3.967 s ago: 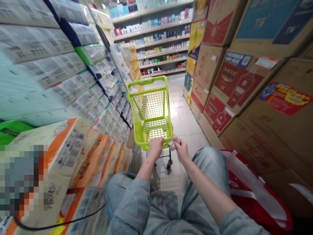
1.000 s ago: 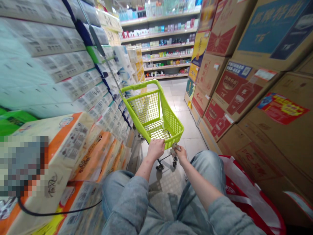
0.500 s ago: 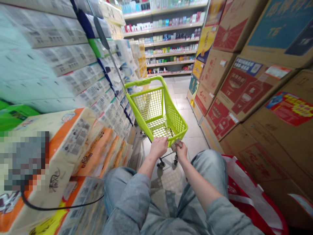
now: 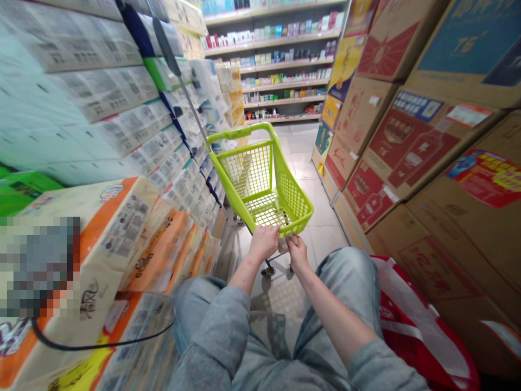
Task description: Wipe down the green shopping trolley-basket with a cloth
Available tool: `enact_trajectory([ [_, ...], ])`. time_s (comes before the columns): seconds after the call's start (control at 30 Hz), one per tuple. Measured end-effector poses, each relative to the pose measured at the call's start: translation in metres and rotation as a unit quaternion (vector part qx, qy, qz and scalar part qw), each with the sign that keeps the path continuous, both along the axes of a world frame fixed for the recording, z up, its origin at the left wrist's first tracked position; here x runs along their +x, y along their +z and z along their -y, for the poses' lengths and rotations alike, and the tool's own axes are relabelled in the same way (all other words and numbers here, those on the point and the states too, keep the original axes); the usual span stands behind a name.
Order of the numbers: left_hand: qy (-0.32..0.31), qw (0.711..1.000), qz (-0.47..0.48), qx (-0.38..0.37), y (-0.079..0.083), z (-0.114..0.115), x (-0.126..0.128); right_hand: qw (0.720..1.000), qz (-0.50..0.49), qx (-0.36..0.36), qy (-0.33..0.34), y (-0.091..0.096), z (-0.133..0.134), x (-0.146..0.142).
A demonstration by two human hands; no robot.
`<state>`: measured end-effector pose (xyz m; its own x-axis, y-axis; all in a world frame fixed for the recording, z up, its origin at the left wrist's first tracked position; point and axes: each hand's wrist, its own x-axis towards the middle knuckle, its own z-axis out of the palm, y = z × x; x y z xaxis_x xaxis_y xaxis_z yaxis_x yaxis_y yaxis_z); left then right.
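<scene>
A lime-green plastic shopping cart [image 4: 290,187] with a perforated basket stands in front of my knees. My left hand [image 4: 264,243] is closed over the near rim of its basket, knuckles up. Just to the right, my right hand [image 4: 298,251] pinches a small crumpled greyish-white piece [image 4: 284,244] against the outside of the same near edge. This piece looks like cloth or tissue, but most of it is hidden by the fingers. The cart's basket holds nothing that I can make out. Dark caster wheels [image 4: 267,270] show below it.
Stacked tissue packs [image 4: 163,255] line the left side. A pixelated dark object [image 4: 44,266] with a black cable lies on them. Cardboard boxes [image 4: 419,144] are piled on the right, with a red and white bag [image 4: 423,320] beside my knee. Stocked shelves [image 4: 285,41] stand behind the cart.
My right hand has moved slightly left along the cart's near edge, with the crumpled piece, closer to my left hand. My left hand stays on the rim.
</scene>
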<state>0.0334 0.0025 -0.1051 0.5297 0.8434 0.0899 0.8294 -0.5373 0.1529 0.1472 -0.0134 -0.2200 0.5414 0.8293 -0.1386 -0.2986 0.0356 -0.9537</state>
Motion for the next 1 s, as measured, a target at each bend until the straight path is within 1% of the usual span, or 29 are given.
enact_trajectory([
  [0.07,-0.004,1.0,-0.007,-0.003,0.002,-0.002,-0.001,0.999,-0.001,0.027,0.022,0.007,0.005,0.004],
  [0.13,-0.021,1.0,-0.019,-0.013,0.005,-0.007,-0.004,0.999,0.009,0.036,0.038,0.007,0.011,0.009],
  [0.2,-0.047,0.998,-0.032,-0.032,0.007,-0.014,-0.009,0.999,0.025,0.017,0.036,0.001,0.018,0.014],
  [0.33,-0.086,0.994,-0.045,-0.04,0.007,-0.026,-0.016,0.998,0.032,-0.046,0.035,-0.021,0.027,0.011],
  [0.43,-0.098,0.993,-0.052,-0.027,0.004,-0.027,-0.016,0.996,-0.006,-0.08,0.039,-0.032,0.022,-0.002],
  [0.53,-0.086,0.995,-0.054,-0.015,0.001,-0.024,-0.013,0.994,-0.035,-0.093,0.038,-0.034,0.007,-0.015],
  [0.67,-0.076,0.996,-0.046,-0.004,0.0,-0.02,-0.011,0.994,-0.031,-0.096,0.038,-0.026,-0.007,-0.017],
  [0.77,-0.072,0.997,-0.038,-0.007,-0.001,-0.021,-0.012,0.995,-0.015,-0.088,0.044,-0.016,-0.008,-0.011],
  [0.83,-0.069,0.997,-0.033,-0.01,-0.002,-0.022,-0.012,0.996,-0.02,-0.07,0.05,-0.007,-0.005,-0.008],
  [0.9,-0.069,0.997,-0.026,-0.011,-0.003,-0.023,-0.013,0.995,-0.056,-0.046,0.062,0.003,-0.002,-0.006],
  [1.0,-0.069,0.997,-0.023,-0.016,-0.002,-0.023,-0.013,0.987,-0.138,-0.002,0.085,0.014,0.005,-0.005],
])
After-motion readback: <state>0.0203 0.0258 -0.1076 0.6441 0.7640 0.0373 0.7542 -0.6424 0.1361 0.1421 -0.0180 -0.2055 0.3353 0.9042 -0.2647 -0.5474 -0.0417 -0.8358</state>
